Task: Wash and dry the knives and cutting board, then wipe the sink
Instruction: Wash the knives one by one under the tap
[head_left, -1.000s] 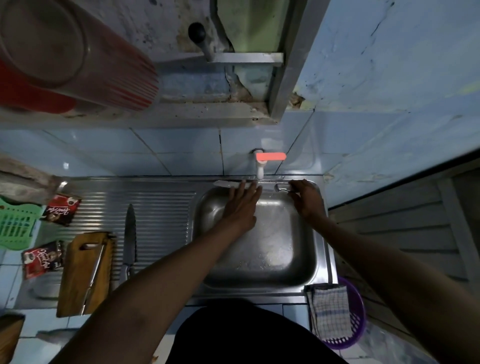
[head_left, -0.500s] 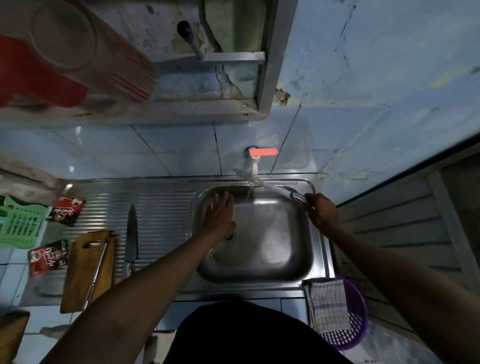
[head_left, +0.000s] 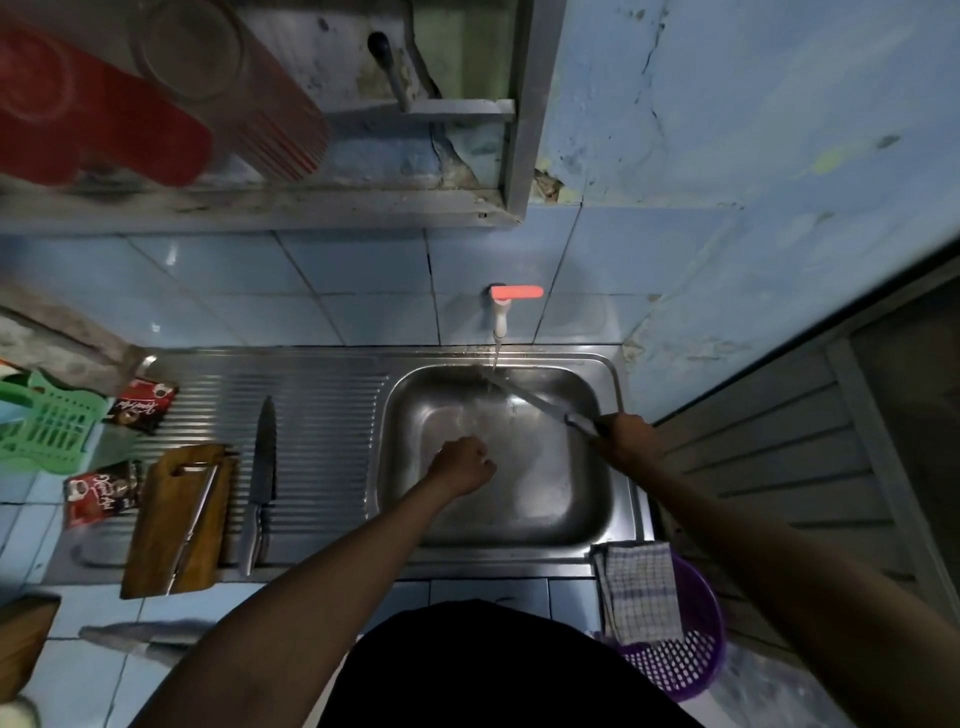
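Note:
My right hand (head_left: 626, 436) grips the handle of a knife (head_left: 530, 397) at the right side of the steel sink (head_left: 400, 415). Its blade slants up-left into the thin stream running from the tap (head_left: 501, 317) with the orange lever. My left hand (head_left: 462, 462) hangs over the middle of the basin with its fingers curled and nothing in it. A second, larger knife (head_left: 262, 467) lies on the ribbed drainboard. Left of it sits the wooden cutting board (head_left: 166, 530) with a thin knife (head_left: 195, 519) lying along it.
A checked cloth (head_left: 641, 590) hangs over a purple basket (head_left: 691, 660) at the sink's front right corner. Two coffee sachets (head_left: 140, 405) and a green basket (head_left: 36, 423) sit at the far left. A shelf with red plastic ware (head_left: 104, 114) overhangs the wall above.
My right hand lifted the knife from the sink's back rim and swung its blade under the running water. My left hand drew back from the tap to mid-basin and curled.

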